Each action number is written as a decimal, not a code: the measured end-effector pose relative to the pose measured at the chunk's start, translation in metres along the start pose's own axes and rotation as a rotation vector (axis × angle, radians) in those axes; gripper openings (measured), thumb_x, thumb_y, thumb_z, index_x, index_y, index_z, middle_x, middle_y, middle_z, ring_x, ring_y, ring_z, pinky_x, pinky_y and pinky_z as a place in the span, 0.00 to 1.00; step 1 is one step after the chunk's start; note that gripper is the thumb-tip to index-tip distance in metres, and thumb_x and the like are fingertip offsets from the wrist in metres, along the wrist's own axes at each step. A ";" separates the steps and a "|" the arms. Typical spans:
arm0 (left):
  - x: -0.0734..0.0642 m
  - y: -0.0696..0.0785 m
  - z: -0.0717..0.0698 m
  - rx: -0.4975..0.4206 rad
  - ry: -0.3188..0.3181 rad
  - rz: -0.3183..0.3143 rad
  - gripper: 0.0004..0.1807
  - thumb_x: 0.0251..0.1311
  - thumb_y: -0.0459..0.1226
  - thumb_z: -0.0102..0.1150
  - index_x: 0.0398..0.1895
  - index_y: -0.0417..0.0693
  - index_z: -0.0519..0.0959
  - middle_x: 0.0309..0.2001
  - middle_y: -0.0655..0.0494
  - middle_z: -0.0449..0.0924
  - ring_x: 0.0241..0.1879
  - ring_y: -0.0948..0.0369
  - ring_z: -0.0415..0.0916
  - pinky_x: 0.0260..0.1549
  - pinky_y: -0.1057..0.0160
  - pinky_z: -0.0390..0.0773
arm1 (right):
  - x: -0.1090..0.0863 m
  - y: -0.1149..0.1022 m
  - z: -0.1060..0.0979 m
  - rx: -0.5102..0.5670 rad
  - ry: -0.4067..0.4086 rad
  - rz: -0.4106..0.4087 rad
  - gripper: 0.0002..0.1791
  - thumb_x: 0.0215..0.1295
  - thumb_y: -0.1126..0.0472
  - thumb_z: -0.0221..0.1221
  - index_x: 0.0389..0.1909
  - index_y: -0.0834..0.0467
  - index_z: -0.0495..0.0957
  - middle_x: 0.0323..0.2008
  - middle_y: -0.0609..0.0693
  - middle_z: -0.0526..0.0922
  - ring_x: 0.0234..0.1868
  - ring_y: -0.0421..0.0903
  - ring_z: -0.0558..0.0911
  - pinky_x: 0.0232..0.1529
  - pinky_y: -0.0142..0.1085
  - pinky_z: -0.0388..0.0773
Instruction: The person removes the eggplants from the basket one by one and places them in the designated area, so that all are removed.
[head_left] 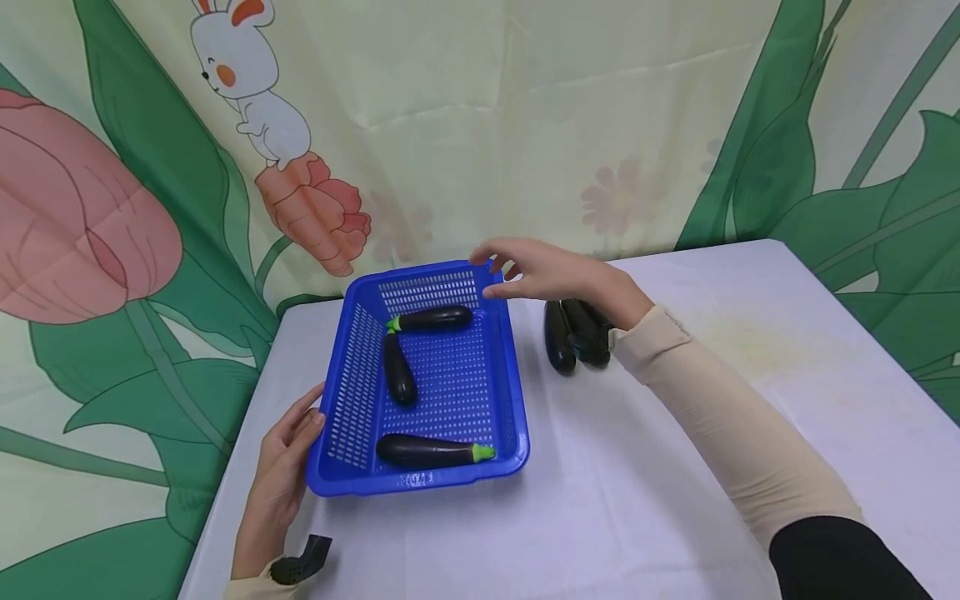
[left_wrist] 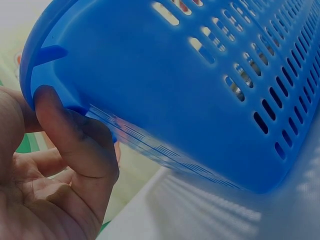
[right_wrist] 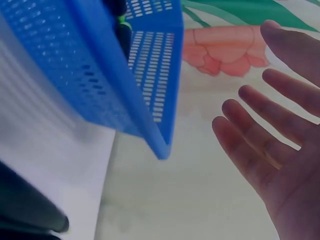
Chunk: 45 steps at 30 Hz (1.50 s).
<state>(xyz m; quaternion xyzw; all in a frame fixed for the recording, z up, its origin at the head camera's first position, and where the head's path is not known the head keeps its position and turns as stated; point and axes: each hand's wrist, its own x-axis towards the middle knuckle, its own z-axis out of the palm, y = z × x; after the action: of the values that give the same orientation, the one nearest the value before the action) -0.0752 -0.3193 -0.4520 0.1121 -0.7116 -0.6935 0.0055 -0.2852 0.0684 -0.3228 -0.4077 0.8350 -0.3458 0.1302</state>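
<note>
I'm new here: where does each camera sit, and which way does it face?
Head: on the head, facing forward and down at the blue basket; left hand, right hand visible.
Left wrist: on that wrist, facing the basket's outside; left hand visible.
Right wrist: likewise, facing basket and backdrop; right hand visible.
All show the basket.

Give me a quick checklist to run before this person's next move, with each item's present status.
1. Left hand holding the blue basket: ok, at its left rim.
2. Right hand free: ok, empty and apart from the basket in the right wrist view.
3. Eggplants inside within the rim: ok, all three.
4. Loose eggplants countable: not ok, at least two, partly hidden by the right arm.
5. Basket's base flat on the table: cannot tell.
</note>
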 end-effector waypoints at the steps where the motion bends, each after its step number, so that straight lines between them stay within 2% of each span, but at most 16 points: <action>1: 0.000 0.000 0.000 0.001 0.000 0.001 0.31 0.79 0.42 0.54 0.80 0.50 0.62 0.46 0.65 0.84 0.43 0.66 0.86 0.43 0.65 0.89 | 0.005 -0.001 0.001 0.003 -0.013 0.002 0.29 0.73 0.55 0.65 0.71 0.56 0.71 0.69 0.53 0.75 0.66 0.52 0.78 0.68 0.48 0.78; 10: -0.001 0.000 -0.001 0.011 0.005 0.001 0.31 0.79 0.42 0.54 0.80 0.49 0.62 0.45 0.65 0.84 0.43 0.66 0.86 0.43 0.65 0.89 | 0.047 -0.007 0.015 -0.008 -0.096 0.035 0.31 0.73 0.46 0.63 0.72 0.52 0.70 0.68 0.51 0.77 0.67 0.51 0.79 0.69 0.45 0.76; 15: -0.001 0.000 -0.001 0.012 0.006 -0.001 0.31 0.79 0.42 0.54 0.80 0.49 0.62 0.46 0.66 0.84 0.44 0.67 0.86 0.43 0.65 0.89 | 0.067 -0.006 0.029 0.026 -0.139 0.031 0.31 0.72 0.47 0.64 0.70 0.56 0.71 0.67 0.53 0.79 0.67 0.50 0.80 0.71 0.44 0.74; 23: -0.001 -0.001 -0.001 0.004 0.008 0.001 0.31 0.79 0.41 0.54 0.80 0.49 0.62 0.45 0.65 0.84 0.43 0.67 0.86 0.43 0.65 0.89 | 0.094 -0.003 0.052 0.070 -0.204 0.104 0.32 0.74 0.48 0.62 0.72 0.59 0.70 0.70 0.59 0.76 0.73 0.53 0.73 0.76 0.47 0.68; 32: 0.001 -0.001 0.001 -0.001 0.001 0.001 0.31 0.78 0.42 0.54 0.80 0.50 0.62 0.46 0.65 0.84 0.44 0.66 0.86 0.44 0.65 0.88 | 0.106 0.004 0.069 0.020 -0.237 0.212 0.36 0.76 0.48 0.60 0.76 0.62 0.65 0.73 0.61 0.72 0.75 0.55 0.71 0.78 0.47 0.67; 38: 0.001 -0.001 0.001 0.009 0.009 -0.005 0.31 0.78 0.42 0.55 0.80 0.50 0.62 0.45 0.65 0.84 0.43 0.66 0.86 0.43 0.65 0.88 | 0.108 0.010 0.077 0.001 -0.204 0.291 0.37 0.77 0.47 0.59 0.78 0.62 0.63 0.74 0.61 0.71 0.75 0.55 0.71 0.78 0.47 0.66; 45: 0.000 -0.001 0.000 0.003 0.011 -0.009 0.31 0.78 0.42 0.55 0.80 0.51 0.62 0.46 0.65 0.84 0.43 0.66 0.86 0.44 0.66 0.88 | 0.109 0.016 0.083 -0.001 -0.167 0.322 0.34 0.78 0.49 0.57 0.75 0.64 0.66 0.75 0.61 0.69 0.75 0.56 0.69 0.79 0.48 0.65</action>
<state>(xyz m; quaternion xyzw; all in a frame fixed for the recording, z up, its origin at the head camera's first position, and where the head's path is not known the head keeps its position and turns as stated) -0.0755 -0.3195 -0.4526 0.1191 -0.7121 -0.6919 0.0058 -0.3227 -0.0477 -0.3870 -0.2964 0.8759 -0.2848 0.2526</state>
